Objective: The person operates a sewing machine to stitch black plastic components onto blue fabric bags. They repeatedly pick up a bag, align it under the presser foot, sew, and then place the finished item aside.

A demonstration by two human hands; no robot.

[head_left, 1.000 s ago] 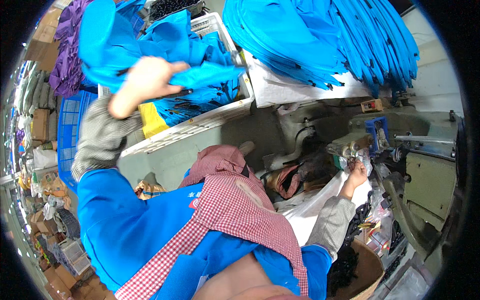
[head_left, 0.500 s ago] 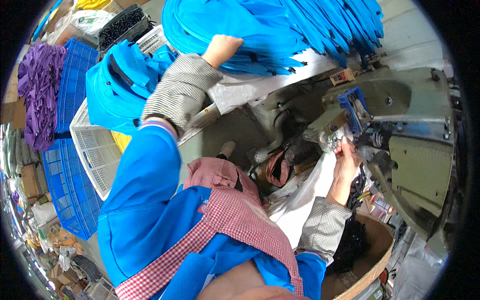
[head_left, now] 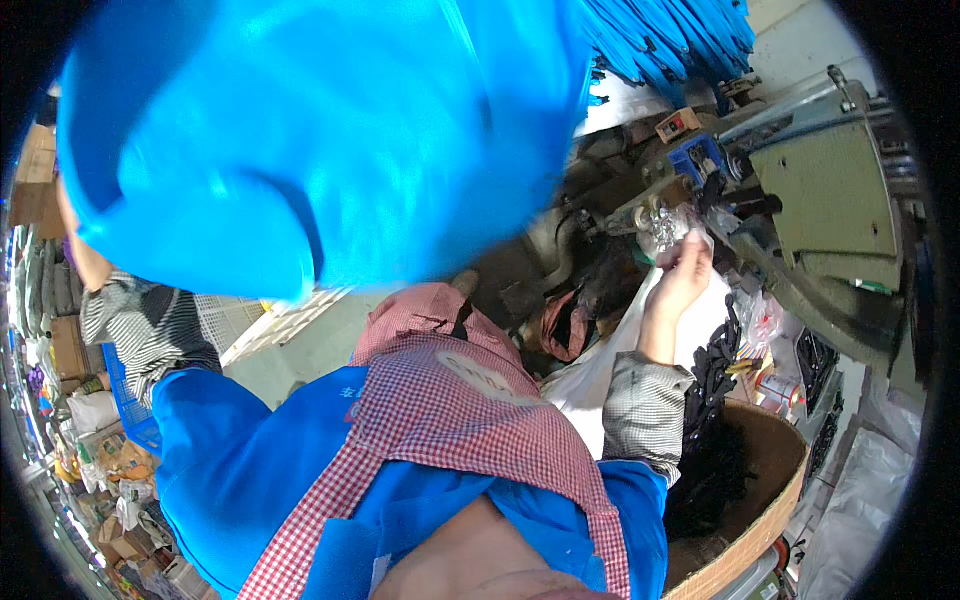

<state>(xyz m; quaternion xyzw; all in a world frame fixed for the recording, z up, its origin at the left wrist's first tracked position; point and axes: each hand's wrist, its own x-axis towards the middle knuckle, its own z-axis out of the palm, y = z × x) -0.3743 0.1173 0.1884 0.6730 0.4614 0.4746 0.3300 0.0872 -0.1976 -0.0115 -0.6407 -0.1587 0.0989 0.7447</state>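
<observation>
blue cloth point(head_left: 350, 150), crosswise: left hand point(head_left: 82, 250) nearer, at left edge, grip unseen; right hand point(head_left: 686, 268) beyond right edge, pinched, contents unclear.

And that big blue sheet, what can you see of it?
The blue sheet looks like thin fabric, broad and blurred, with a rounded flap and shaded folds at lower left. It fills much of the upper view, its top cut off. The left hand is at its left edge; the grip is hidden.
</observation>
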